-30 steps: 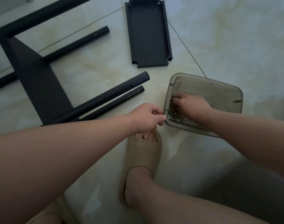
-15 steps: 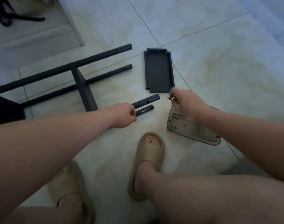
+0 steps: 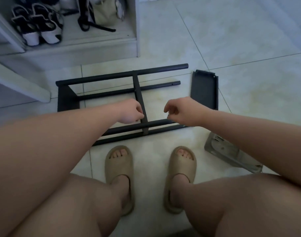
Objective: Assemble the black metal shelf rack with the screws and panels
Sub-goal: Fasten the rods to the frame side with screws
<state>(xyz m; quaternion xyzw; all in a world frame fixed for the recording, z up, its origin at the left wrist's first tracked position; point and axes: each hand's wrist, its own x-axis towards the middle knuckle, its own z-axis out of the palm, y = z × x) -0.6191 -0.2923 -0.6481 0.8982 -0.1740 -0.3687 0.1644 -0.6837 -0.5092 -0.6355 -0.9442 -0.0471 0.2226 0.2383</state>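
Both hands have left the tray and the tube ends and come over the rack. The left hand is curled against the edge of the flat cross panel; I cannot tell whether it grips it. The right hand pinches a small metal screw between thumb and fingertips, just above the nearer round tubes. The matte black rack lies on its side on the glossy pale tile floor, long tubes running left to right. A loose rectangular panel with notched corners lies just right of it. The clear plastic tray sits by the right forearm.
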